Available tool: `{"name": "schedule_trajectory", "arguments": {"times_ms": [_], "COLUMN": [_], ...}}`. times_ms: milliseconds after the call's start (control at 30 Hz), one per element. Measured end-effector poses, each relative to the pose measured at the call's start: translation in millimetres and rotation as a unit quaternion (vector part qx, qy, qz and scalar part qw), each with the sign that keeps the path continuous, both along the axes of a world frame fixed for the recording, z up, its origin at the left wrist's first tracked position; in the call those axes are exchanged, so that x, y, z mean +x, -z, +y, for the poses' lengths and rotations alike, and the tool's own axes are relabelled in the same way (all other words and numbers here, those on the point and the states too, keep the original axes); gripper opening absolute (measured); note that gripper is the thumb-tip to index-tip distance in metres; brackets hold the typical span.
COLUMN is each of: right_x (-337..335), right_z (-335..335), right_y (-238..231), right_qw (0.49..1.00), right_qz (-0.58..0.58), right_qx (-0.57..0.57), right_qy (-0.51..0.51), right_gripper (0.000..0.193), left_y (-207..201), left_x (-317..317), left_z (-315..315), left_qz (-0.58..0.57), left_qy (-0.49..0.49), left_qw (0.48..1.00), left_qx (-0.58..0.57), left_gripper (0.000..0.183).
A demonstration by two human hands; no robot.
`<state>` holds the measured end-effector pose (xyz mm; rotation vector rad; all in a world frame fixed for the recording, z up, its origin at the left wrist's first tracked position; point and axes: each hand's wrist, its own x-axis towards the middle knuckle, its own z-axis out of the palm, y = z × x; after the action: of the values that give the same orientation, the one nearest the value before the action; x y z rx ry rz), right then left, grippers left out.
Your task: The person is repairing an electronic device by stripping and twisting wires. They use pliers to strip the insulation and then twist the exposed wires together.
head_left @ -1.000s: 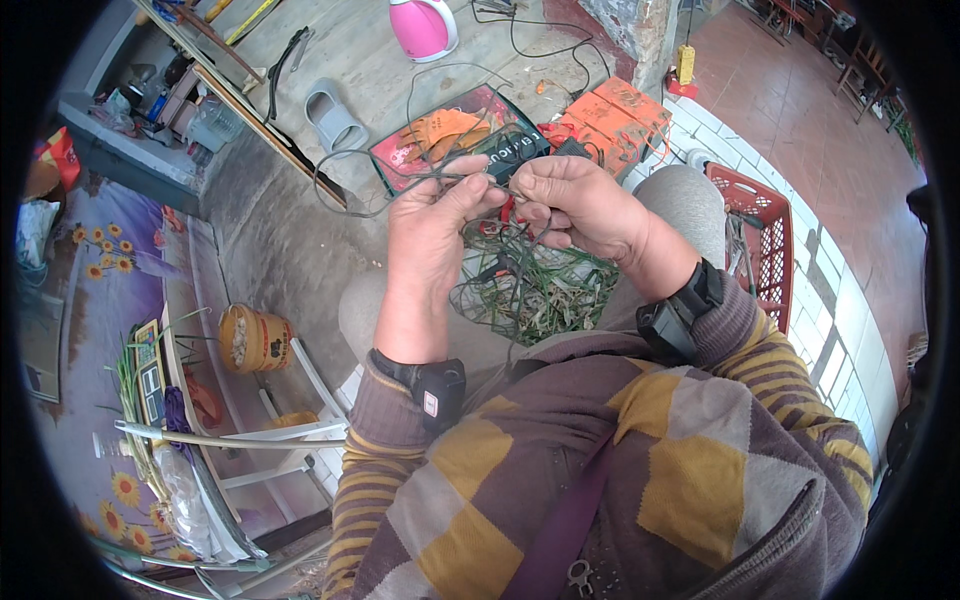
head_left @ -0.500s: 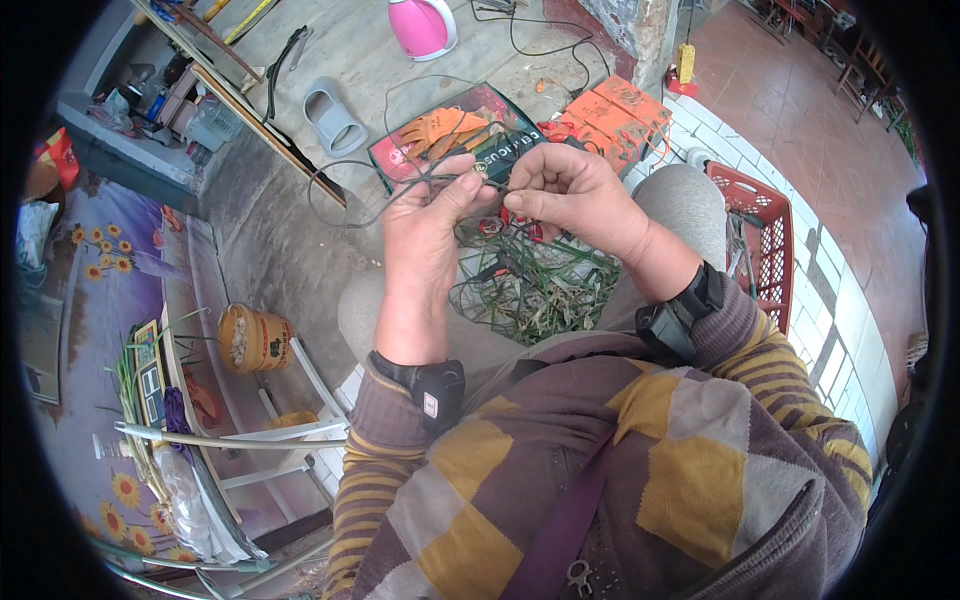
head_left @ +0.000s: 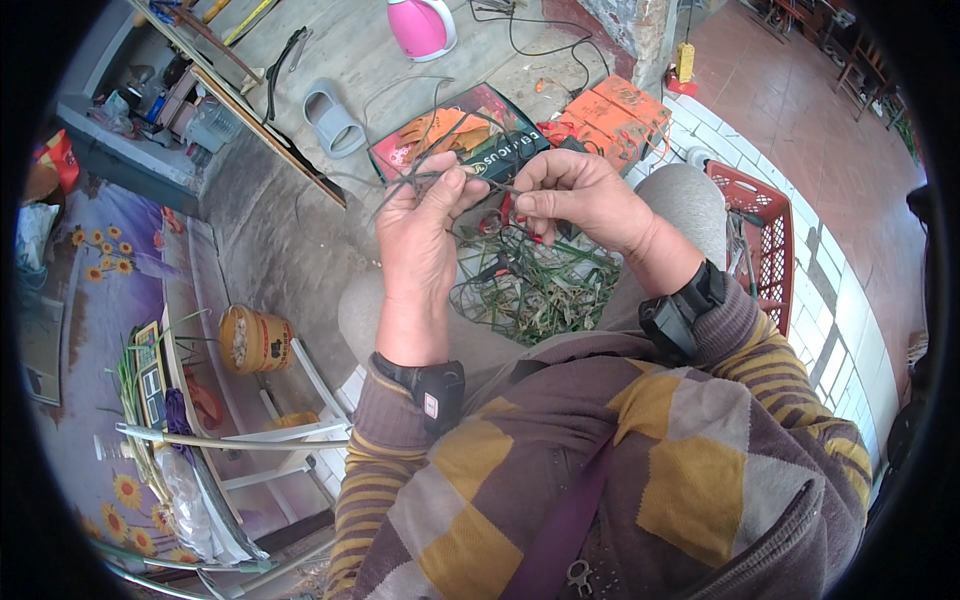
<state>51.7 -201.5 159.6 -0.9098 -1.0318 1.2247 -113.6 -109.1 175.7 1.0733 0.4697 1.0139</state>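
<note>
A thin dark cord [head_left: 501, 186] runs between my two hands, held up over my lap. My left hand [head_left: 424, 208] pinches it between thumb and fingers, with loose lengths sticking out above and to the left. Close to it on the right, my right hand [head_left: 583, 200] grips the other part, fingertips pressed together. Whether the cord is knotted there cannot be made out. Just beyond my hands lies a shallow box [head_left: 470, 108] with orange gloves [head_left: 437, 130] in it. Under my right hand something red [head_left: 497, 220] shows, partly covered.
Cut green leaves [head_left: 540, 290] lie between my knees. An orange box [head_left: 622, 118] stands beyond my right hand, a red plastic crate [head_left: 765, 215] at right. A grey slipper [head_left: 334, 120] and a pink kettle [head_left: 421, 28] are farther off. A yellow bucket [head_left: 255, 338] stands left.
My hands have drawn slightly apart, the left shifting a little leftward. The cord's loop at the left has changed shape, its loose lengths now sticking up and out to the left.
</note>
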Motion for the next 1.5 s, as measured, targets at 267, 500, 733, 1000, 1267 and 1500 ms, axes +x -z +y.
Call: {"name": "schedule_trajectory", "arguments": {"times_ms": [267,500,733,1000,1267,1500], "right_x": [-5,-7,-6,2,-2,-6], "right_z": [3,2,4,1,4,6], "right_y": [2,3,3,-2,0,3], "right_qw": [0.999,0.997,0.997,0.988,0.988,0.997], "right_qz": [0.021,0.08,0.055,-0.121,-0.117,0.055], "right_qx": [0.0,-0.012,0.044,0.033,0.021,-0.046], "right_qy": [0.028,0.01,0.038,0.09,0.098,0.004], "right_gripper": [0.013,0.012,0.012,0.012,0.014,0.012], "left_y": [0,3,4,1,1,0], "left_x": [4,5,2,-2,1,2], "left_z": [-8,-7,-3,2,1,-2], "left_qz": [0.044,0.055,0.115,0.081,0.066,0.075], "left_qy": [0.021,0.021,0.027,0.086,0.072,0.016], "left_qw": [0.999,0.998,0.992,0.993,0.995,0.994], "left_qx": [0.015,0.031,0.051,0.009,0.011,0.072], "left_gripper": [0.023,0.025,0.022,0.02,0.021,0.027]}}
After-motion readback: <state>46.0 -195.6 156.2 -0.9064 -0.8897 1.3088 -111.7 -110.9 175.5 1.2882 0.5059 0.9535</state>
